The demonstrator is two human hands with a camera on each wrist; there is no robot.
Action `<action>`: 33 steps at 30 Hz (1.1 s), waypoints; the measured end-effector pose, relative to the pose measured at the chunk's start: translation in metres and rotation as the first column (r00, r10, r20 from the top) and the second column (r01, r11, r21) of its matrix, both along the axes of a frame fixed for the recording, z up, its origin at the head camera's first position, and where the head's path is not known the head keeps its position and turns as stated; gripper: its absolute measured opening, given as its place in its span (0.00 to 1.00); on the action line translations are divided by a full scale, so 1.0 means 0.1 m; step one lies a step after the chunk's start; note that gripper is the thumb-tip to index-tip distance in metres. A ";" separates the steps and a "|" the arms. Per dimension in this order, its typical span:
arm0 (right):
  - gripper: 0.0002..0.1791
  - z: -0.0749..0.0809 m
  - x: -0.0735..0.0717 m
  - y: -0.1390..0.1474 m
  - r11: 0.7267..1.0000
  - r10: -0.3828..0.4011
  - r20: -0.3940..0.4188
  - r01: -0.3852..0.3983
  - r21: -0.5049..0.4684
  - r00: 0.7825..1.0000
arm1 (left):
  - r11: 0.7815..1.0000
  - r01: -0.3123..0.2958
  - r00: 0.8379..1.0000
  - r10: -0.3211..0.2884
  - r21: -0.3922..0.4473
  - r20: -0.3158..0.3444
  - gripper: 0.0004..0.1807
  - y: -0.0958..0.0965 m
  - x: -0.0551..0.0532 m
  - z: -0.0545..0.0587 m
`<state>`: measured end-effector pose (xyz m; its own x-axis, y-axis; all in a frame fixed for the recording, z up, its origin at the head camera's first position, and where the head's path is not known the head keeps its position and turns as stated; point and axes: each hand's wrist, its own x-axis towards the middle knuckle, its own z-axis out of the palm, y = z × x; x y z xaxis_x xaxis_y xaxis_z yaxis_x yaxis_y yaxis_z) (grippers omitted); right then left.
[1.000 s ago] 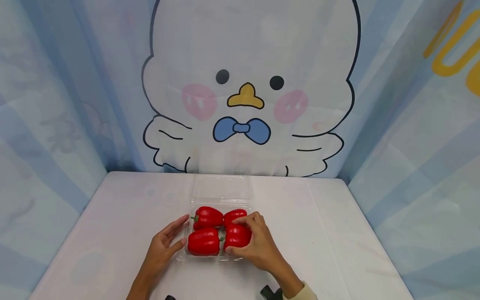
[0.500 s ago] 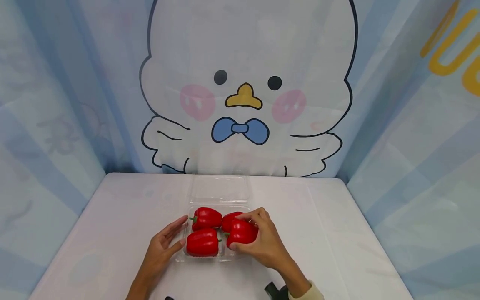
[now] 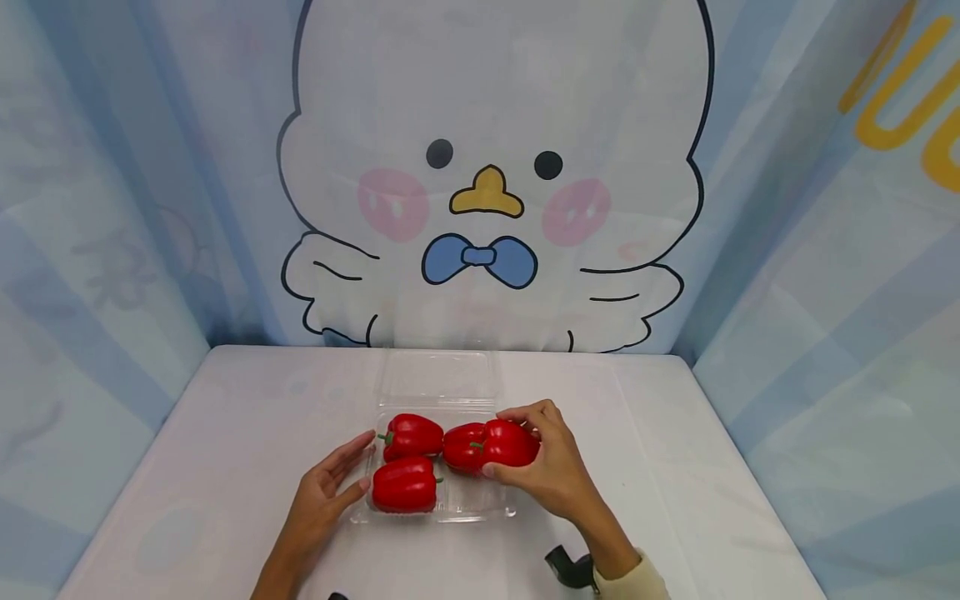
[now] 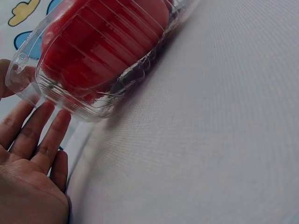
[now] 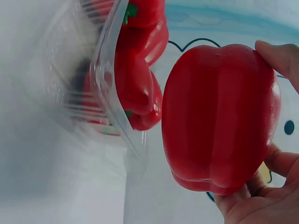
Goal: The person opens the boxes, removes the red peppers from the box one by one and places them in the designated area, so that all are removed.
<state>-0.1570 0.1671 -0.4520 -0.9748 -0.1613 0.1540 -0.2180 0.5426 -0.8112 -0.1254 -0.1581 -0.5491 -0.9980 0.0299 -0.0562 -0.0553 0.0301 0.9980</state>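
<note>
My right hand [image 3: 558,467] grips a red bell pepper [image 5: 219,116] between thumb and fingers, lifted above the right side of a clear plastic clamshell box [image 3: 480,504]. Three other red bell peppers lie in the box: one at the back left [image 3: 414,436], one at the front left [image 3: 405,485] and one at the back right [image 3: 462,447], partly covered by the held one. With fairly straight fingers, my left hand [image 3: 318,496] touches the left side of the box. In the left wrist view its fingertips [image 4: 60,119] meet the clear wall.
The box's lid [image 3: 438,379] lies folded back toward the rear curtain [image 3: 480,317], which carries a cartoon bird. White cloth covers the table [image 3: 637,467]. A black curved object [image 3: 567,568] sits by the right wrist.
My right hand has raised the front-right bell pepper out of its place and moved it to the right and back. The left hand stays at the box's left side.
</note>
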 end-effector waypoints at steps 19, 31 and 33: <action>0.39 -0.01 -0.20 0.30 0.998 -0.060 0.002 0.060 0.023 0.998 | 1.000 0.004 1.000 -0.005 0.023 0.018 0.37 -0.01 -0.01 -0.02; 0.39 -0.14 -0.36 0.49 0.994 -0.106 0.007 0.105 0.040 0.994 | 1.000 0.006 1.000 -0.006 0.024 -0.003 0.37 -0.03 -0.02 -0.05; 0.39 -0.17 -0.39 0.52 0.992 -0.115 0.011 0.115 0.048 0.993 | 1.000 0.009 1.000 -0.009 0.023 -0.004 0.37 -0.02 -0.02 -0.05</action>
